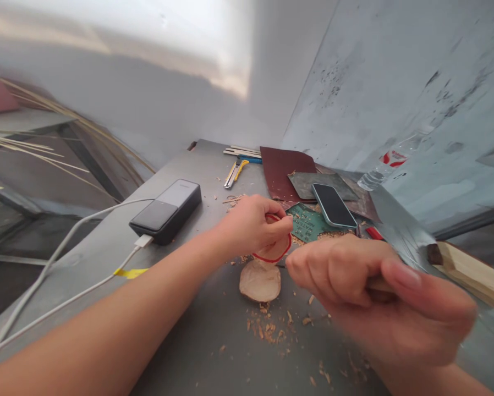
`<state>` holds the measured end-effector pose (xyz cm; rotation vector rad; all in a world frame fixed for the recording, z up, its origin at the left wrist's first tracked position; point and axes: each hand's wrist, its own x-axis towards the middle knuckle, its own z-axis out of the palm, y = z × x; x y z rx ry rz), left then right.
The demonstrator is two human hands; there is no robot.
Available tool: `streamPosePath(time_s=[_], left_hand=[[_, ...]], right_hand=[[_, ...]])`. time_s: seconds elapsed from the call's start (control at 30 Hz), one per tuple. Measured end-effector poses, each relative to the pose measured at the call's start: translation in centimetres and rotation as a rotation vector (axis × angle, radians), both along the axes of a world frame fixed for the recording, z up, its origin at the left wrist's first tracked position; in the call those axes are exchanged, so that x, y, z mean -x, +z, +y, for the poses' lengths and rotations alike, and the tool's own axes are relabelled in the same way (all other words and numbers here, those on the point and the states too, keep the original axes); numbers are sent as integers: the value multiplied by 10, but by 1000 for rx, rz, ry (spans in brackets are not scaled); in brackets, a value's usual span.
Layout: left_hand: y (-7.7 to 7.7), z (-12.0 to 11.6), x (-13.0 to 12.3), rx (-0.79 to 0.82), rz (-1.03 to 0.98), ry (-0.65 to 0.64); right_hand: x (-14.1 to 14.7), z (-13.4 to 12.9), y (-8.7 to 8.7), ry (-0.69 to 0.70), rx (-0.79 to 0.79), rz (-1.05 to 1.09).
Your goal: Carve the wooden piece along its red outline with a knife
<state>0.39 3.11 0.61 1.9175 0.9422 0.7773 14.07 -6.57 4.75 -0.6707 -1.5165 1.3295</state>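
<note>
My left hand (pixel 257 225) is closed, pinching a round piece of pale wood (pixel 274 250) with a red line around its edge. Just below it, nearer to me, is a pale round wooden piece (pixel 260 281) with a darker rim; I cannot tell whether the two are joined. My right hand (pixel 358 291) makes a fist around a wooden-handled tool (pixel 381 285). Only a bit of that handle shows between thumb and fingers, and the tool's working end is hidden. The fist is close to the right side of the red-edged wood.
Wood shavings (pixel 267 327) litter the grey table (pixel 206 330). Left stands a black power bank (pixel 166 206) with a white cable (pixel 102 283). Farther back are a yellow utility knife (pixel 236 173), sandpaper sheets (pixel 288 168), a phone (pixel 333 204) and a plastic bottle (pixel 385 165). A wood block (pixel 470 269) lies right.
</note>
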Motion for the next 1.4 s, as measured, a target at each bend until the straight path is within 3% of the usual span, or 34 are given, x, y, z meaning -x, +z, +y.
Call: streamPosePath(time_s=[0.17,0.37,0.57,1.0,1.23,1.4], left_hand=[[0,-1,-1,-16,-13,4],[2,-1,0,38,38,16],[6,-4,-1,115,13,-31],[6,-4,2,26,84,-47],[-1,-9,-8,-155,28,117],[1,-12,-9,-203,74,125]], right_hand=[[-1,1,3,14,-39,41],[-9,-7,16,41,64,-47],[-3,-5,11,46,30,-15],[6,-2,4,14,85,45],[10,-8,2,-77,47,28],[15,-12,-5,-121,-47,-70]])
